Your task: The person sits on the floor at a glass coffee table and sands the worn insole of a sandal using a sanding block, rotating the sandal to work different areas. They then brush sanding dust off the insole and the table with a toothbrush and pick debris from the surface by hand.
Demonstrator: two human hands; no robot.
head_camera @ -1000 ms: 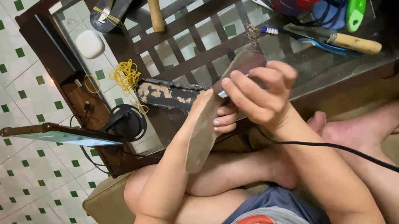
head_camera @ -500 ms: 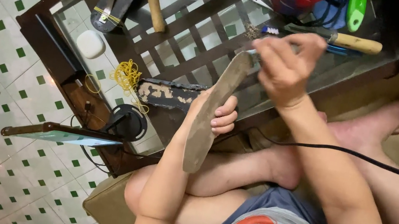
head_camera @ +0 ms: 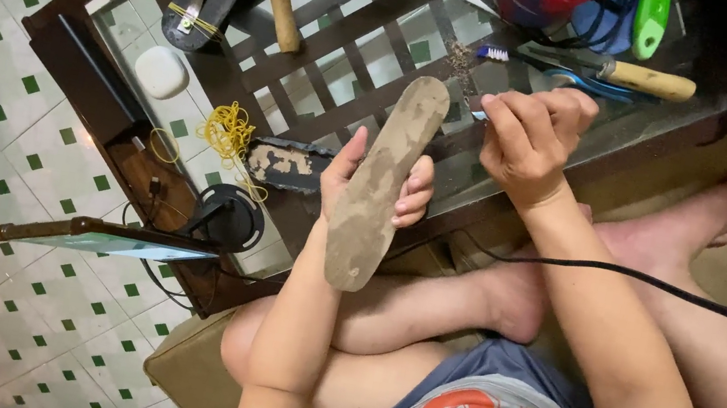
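Shifted: right hand, pinching a small tool, now past the long worn plank's upper end; left hand clasps it (loosely). Risk: plank slipping onto glass-topped table, frame centre.

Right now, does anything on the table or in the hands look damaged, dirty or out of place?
The long flat piece in the left hand is blotchy with brownish stains. Loose yellow rubber bands lie scattered near the table's edge. Nothing looks broken.
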